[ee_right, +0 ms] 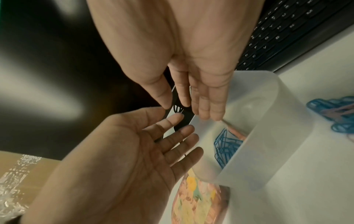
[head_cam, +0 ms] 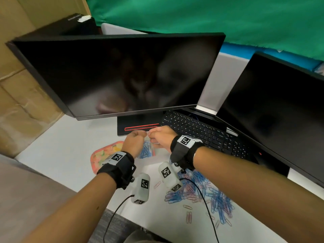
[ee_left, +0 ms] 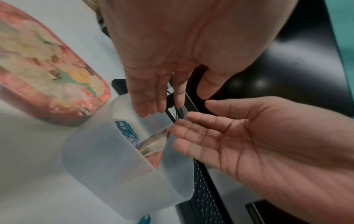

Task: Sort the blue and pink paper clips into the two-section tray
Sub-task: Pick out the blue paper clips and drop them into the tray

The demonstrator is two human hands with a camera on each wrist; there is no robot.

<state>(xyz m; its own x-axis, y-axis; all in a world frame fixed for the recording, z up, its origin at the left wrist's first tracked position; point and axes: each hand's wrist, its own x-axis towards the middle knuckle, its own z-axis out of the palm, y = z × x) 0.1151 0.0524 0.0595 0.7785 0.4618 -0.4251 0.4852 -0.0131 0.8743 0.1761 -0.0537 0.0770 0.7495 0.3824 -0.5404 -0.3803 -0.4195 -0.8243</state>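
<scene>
A translucent white two-section tray (head_cam: pixel 152 149) stands in front of the monitor base, and blue paper clips (head_cam: pixel 145 150) lie in one section. Both hands hover over it, fingers straight and holding nothing I can see. In the left wrist view my left hand (ee_left: pixel 159 104) points down at the tray (ee_left: pixel 114 163) with its blue clips (ee_left: pixel 126 131), while my right hand (ee_left: pixel 239 136) faces it palm-open. The right wrist view shows my right hand (ee_right: pixel 191 106) with fingertips at the tray rim (ee_right: pixel 254 97). A mixed pile of blue and pink clips (head_cam: pixel 201 192) lies near me on the right.
A pink floral lid (head_cam: pixel 105 156) lies left of the tray. A black keyboard (head_cam: pixel 201 132) and two dark monitors (head_cam: pixel 122 76) close off the back and right. Loose pink clips (head_cam: pixel 189 216) lie near the desk's front edge. Wrist-camera cables (head_cam: pixel 206 207) trail over the pile.
</scene>
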